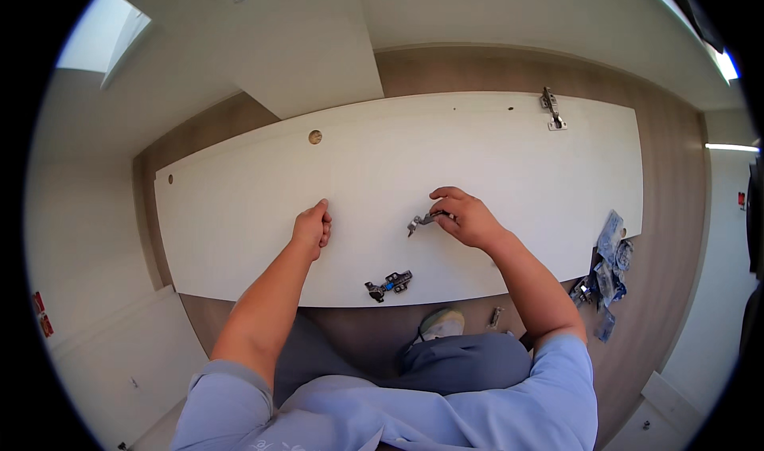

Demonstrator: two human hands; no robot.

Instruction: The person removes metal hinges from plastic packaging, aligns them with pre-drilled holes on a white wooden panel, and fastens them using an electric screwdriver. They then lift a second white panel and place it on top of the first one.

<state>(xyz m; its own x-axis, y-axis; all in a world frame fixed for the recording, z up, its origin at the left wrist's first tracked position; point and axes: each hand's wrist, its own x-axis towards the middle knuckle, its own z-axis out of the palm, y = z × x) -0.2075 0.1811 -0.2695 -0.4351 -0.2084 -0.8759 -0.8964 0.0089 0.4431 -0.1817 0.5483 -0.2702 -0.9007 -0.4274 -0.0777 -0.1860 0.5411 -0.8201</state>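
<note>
A long white panel lies flat before me. Above its middle, my right hand pinches a metal cabinet hinge between thumb and fingers, its cup end pointing left. My left hand is curled closed over the panel, thumb and index finger pressed together; what it holds, if anything, is hidden. On the panel near its front edge, between my forearms, rests another hinge with dark and bluish parts. A third hinge sits at the far right edge. The round hole near the far edge is bare.
Plastic bags with hardware lie at the panel's right front corner, partly on the wood-look floor. A small metal piece is on the floor by my shoe. White cabinet walls stand around the panel.
</note>
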